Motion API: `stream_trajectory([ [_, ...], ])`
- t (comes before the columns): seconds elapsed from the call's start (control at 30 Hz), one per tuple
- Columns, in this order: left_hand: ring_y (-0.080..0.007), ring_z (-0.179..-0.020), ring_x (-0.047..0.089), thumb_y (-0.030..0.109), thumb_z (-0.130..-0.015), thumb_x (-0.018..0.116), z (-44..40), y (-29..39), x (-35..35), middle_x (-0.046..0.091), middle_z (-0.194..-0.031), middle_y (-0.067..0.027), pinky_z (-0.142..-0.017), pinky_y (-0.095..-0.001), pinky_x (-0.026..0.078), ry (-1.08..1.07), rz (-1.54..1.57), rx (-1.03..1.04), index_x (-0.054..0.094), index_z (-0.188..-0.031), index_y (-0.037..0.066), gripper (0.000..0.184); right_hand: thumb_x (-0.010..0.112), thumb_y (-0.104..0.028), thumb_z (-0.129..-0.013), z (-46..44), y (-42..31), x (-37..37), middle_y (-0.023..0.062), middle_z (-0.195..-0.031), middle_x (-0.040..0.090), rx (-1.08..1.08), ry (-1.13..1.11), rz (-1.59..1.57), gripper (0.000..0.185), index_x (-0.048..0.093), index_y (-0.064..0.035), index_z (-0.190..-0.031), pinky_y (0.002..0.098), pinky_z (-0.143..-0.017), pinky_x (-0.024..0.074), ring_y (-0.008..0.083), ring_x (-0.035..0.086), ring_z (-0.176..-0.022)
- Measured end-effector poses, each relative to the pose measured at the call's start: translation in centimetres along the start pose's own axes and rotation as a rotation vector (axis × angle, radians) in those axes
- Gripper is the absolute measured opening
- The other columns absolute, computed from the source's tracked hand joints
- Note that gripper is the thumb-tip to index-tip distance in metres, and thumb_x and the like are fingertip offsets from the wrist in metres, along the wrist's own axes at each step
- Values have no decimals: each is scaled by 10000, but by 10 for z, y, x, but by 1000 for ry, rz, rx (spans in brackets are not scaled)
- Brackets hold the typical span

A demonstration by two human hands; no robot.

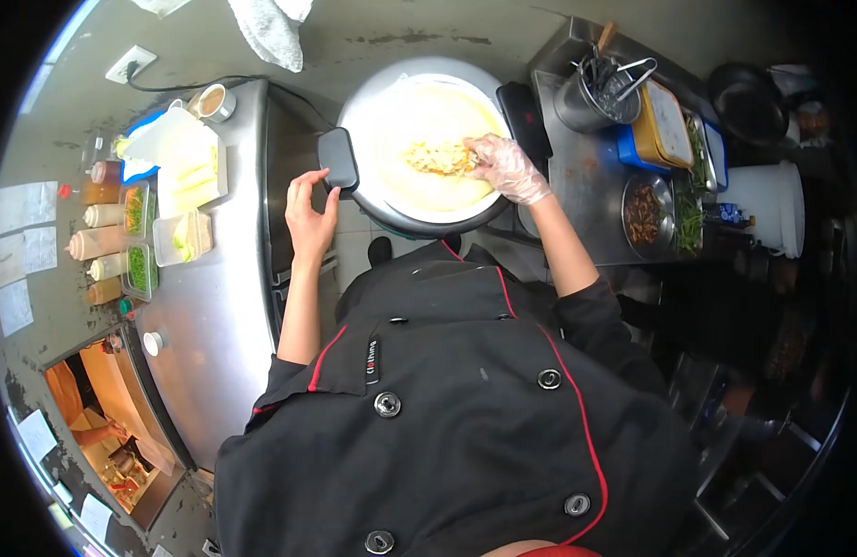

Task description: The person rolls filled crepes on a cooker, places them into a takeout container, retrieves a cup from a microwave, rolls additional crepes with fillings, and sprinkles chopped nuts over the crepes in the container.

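A round, pale flatbread or crepe lies on a wide round pan straight ahead. Chopped yellowish filling is heaped near its middle. My right hand, in a clear plastic glove, reaches in from the right, its fingers closed on the right end of the heap. The fingertips are partly hidden in the filling. My left hand is bare, with fingers apart, just below the pan's black left handle; a fingertip is at or very near the handle's edge.
Left, a steel counter holds sauce bottles, tubs of chopped vegetables and a cup. Right stand a utensil pot, a bowl of brown pieces and a white bucket. A person's arm shows through an opening.
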State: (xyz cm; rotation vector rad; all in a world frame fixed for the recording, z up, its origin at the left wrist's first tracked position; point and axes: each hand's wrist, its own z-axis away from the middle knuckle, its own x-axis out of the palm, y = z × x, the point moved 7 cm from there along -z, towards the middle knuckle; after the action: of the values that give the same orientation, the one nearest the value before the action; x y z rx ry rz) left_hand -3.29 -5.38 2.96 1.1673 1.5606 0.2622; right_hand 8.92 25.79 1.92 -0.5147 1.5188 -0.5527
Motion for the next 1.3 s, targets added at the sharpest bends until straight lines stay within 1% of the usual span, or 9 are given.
stream_trajectory([
  [0.33, -179, -949, 635, 40, -813, 748, 17, -15, -19, 639, -1112, -55, -720, -296, 518, 61, 63, -113, 680, -1087, 94, 288, 832, -63, -630, -6, 1, -5, 158, -1185, 610, 59, -96, 5, 802, 541, -95, -1377, 381, -970, 499, 316, 604, -1097],
  [0.43, -168, -925, 630, 41, -812, 749, 27, -26, -19, 631, -1115, -52, -710, -290, 518, 90, 73, -138, 685, -1077, 93, 277, 845, -165, -640, -11, -34, -19, 156, -1149, 614, -58, -32, 389, 787, 556, -109, -1370, 398, -981, 489, 327, 587, -1113],
  [0.47, -165, -921, 629, 42, -813, 748, 31, -29, -19, 628, -1116, -51, -708, -288, 517, 96, 86, -159, 687, -1074, 92, 273, 852, -264, -630, -14, -39, -12, 154, -1112, 618, -62, -35, 415, 741, 602, -108, -1311, 425, -953, 489, 341, 577, -1106],
  [0.6, -150, -952, 632, 35, -840, 738, 35, -33, -17, 609, -1155, -70, -712, -259, 555, 66, 92, -165, 695, -1103, 82, 271, 840, -349, -624, -24, -15, 30, 119, -1049, 614, -166, 87, 387, 659, 652, -90, -1201, 441, -902, 481, 337, 578, -1064],
  [0.73, -161, -924, 635, 55, -821, 746, 35, -33, -22, 616, -1124, -56, -711, -283, 517, 135, 127, -176, 690, -1078, 90, 266, 819, -408, -677, -28, -22, 22, 157, -1065, 609, -143, 9, 311, 629, 660, -55, -1173, 427, -937, 469, 339, 576, -1061],
  [0.87, -165, -939, 641, 62, -824, 746, 41, -35, -21, 613, -1135, -61, -714, -285, 518, 129, 125, -191, 688, -1081, 83, 264, 831, -501, -638, -37, -43, 30, 202, -1137, 591, -135, 20, 430, 794, 621, -2, -1220, 452, -970, 453, 373, 566, -1088],
  [1.03, -171, -957, 644, 65, -826, 746, 45, -33, -30, 613, -1138, -65, -715, -286, 520, 161, 108, -188, 686, -1082, 75, 263, 798, -511, -678, -46, -32, 37, 230, -1140, 594, -162, 112, 399, 776, 604, 5, -1224, 455, -978, 450, 385, 566, -1095],
  [1.27, -189, -995, 637, 61, -826, 741, 50, -30, -32, 617, -1137, -69, -713, -290, 525, 161, 107, -195, 691, -1070, 73, 249, 773, -449, -752, -61, -47, 48, 208, -1228, 566, 7, -196, 430, 670, 614, -11, -1234, 452, -1014, 417, 368, 525, -1175],
  [1.3, -192, -1004, 635, 60, -826, 740, 51, -29, -33, 619, -1134, -70, -714, -290, 525, 166, 108, -193, 692, -1067, 73, 246, 770, -426, -757, -62, -55, 44, 205, -1199, 580, -35, -112, 425, 638, 621, -15, -1221, 453, -1003, 424, 367, 540, -1152],
])
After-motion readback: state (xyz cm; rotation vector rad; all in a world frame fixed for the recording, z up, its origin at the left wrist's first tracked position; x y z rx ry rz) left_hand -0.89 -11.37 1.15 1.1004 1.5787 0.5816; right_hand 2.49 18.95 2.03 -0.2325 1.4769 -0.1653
